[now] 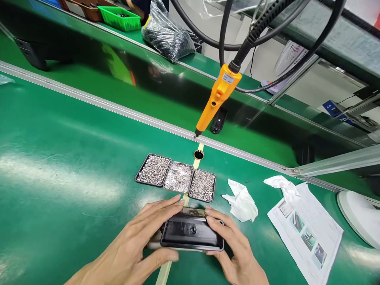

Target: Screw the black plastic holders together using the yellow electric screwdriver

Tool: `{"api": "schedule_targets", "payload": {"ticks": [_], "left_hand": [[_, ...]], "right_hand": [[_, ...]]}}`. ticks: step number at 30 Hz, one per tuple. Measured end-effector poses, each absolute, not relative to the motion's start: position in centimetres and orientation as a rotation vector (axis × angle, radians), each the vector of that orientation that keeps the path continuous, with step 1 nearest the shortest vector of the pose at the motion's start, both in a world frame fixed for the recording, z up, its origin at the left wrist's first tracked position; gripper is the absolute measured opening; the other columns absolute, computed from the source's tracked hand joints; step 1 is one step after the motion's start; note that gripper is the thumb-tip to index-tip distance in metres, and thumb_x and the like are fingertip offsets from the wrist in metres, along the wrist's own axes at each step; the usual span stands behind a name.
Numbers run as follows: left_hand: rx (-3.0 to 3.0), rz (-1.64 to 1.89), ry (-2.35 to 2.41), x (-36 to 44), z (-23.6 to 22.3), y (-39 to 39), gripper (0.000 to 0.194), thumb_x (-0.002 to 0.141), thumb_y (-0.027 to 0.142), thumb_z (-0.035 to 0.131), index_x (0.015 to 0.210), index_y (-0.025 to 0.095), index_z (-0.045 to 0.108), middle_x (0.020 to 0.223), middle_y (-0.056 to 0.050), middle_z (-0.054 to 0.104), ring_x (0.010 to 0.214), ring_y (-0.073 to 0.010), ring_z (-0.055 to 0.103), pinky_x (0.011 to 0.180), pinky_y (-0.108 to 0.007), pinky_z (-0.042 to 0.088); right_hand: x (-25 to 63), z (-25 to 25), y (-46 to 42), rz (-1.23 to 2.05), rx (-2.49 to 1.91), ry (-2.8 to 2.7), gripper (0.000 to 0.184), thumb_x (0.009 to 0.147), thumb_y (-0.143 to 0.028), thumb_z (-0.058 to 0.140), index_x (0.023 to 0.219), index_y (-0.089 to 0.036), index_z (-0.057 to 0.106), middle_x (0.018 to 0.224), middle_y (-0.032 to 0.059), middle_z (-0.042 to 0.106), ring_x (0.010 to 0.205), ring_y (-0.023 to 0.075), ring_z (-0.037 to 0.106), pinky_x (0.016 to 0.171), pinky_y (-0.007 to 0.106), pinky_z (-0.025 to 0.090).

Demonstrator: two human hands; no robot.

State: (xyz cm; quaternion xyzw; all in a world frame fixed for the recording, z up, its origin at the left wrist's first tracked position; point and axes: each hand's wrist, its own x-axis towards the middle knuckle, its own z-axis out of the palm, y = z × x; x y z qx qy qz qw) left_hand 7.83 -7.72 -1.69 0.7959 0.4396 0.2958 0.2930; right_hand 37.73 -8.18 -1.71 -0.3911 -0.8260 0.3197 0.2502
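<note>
Low in the middle of the view lies a black rectangular plastic cover [192, 236] with a raised rim and a small round hole near its centre. It rests on a greyish block [190, 212] that is mostly hidden under it. My left hand [139, 233] wraps the left end, fingers along the far edge and thumb at the near edge. My right hand [234, 245] grips the right end, its fingers over the rim and thumb below. Just beyond my hands stand three small trays: metal nuts or similar pieces [153, 169], washers [178, 177] and more small metal pieces [203, 185].
An orange electric screwdriver [218, 97] hangs above the trays, near a dark round disc [198, 154]. Crumpled white tissue [242, 202] and a picture sheet [308, 233] lie to the right. A metal rail [118, 109] crosses behind; a green basket [119, 19] stands farther back.
</note>
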Motion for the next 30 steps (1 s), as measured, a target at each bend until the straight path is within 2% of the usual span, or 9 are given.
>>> {"api": "schedule_targets", "payload": {"ticks": [3,8,17,21,23,26,28,30], "left_hand": [[2.174,0.751,1.181,7.8,-1.5,-7.7,0.069,0.101,0.032,0.06,0.162,0.033,0.027,0.158,-0.008,0.049,0.145,-0.0321,0.048,0.12,-0.053,0.043],[2.182,0.773,1.183,8.1,-1.6,-7.7,0.071,0.099,0.033,0.065,0.161,0.033,0.03,0.156,-0.008,0.052,0.143,-0.032,0.051,0.119,-0.051,0.045],[2.218,0.781,1.195,8.2,-1.8,-7.4,0.071,0.097,0.041,0.069,0.159,0.03,0.036,0.153,-0.008,0.056,0.141,-0.0306,0.053,0.117,-0.049,0.047],[2.239,0.811,1.209,8.4,-2.1,-7.6,0.068,0.099,0.041,0.066,0.159,0.028,0.036,0.153,-0.01,0.056,0.141,-0.0302,0.053,0.116,-0.05,0.048],[2.212,0.803,1.186,8.1,-1.9,-7.7,0.069,0.099,0.042,0.065,0.16,0.03,0.034,0.154,-0.009,0.054,0.141,-0.0305,0.053,0.115,-0.051,0.048],[2.113,0.692,1.123,6.9,-1.0,-6.7,0.069,0.097,0.048,0.067,0.159,0.037,0.037,0.152,-0.005,0.057,0.137,-0.0304,0.056,0.114,-0.049,0.05],[2.026,0.624,1.151,6.0,-0.2,-4.9,0.055,0.1,0.047,0.062,0.152,0.039,0.048,0.143,-0.002,0.064,0.128,-0.0279,0.063,0.106,-0.045,0.055],[2.026,0.645,1.23,5.4,0.2,-2.5,0.033,0.104,0.04,0.057,0.135,0.033,0.064,0.126,-0.002,0.072,0.113,-0.0248,0.067,0.095,-0.04,0.057]], "right_hand": [[38.0,-1.7,-8.1,0.873,-1.072,-2.275,0.06,0.101,-0.013,0.056,0.157,-0.025,0.036,0.157,0.0149,0.046,0.145,0.027,0.048,0.114,0.044,0.052],[38.1,-1.7,-7.9,0.843,-1.052,-2.272,0.062,0.101,-0.014,0.056,0.157,-0.027,0.035,0.158,0.0141,0.047,0.145,0.027,0.049,0.111,0.043,0.055],[38.9,-2.6,-7.7,0.94,-0.995,-2.258,0.065,0.1,-0.005,0.049,0.158,-0.029,0.032,0.161,0.0117,0.043,0.15,0.0263,0.043,0.115,0.046,0.051],[39.0,-3.3,-7.8,0.942,-0.981,-2.237,0.064,0.102,-0.008,0.047,0.16,-0.03,0.031,0.162,0.0111,0.041,0.151,0.0276,0.04,0.116,0.048,0.049],[38.9,-3.6,-7.8,0.934,-0.972,-2.241,0.062,0.104,-0.014,0.047,0.16,-0.031,0.029,0.163,0.0109,0.04,0.151,0.0288,0.039,0.117,0.05,0.047],[39.0,-4.1,-7.8,0.993,-0.953,-2.198,0.057,0.106,-0.043,0.048,0.159,-0.034,0.032,0.164,0.0105,0.039,0.15,0.0327,0.041,0.116,0.053,0.045],[39.1,-4.4,-7.7,1.072,-0.942,-2.074,0.062,0.103,-0.061,0.042,0.158,-0.035,0.035,0.162,0.0108,0.041,0.146,0.0354,0.044,0.116,0.056,0.045],[39.1,-4.8,-7.5,1.118,-1.001,-1.869,0.061,0.104,-0.063,0.037,0.158,-0.035,0.035,0.156,0.0117,0.049,0.138,0.0343,0.052,0.112,0.055,0.047]]}}
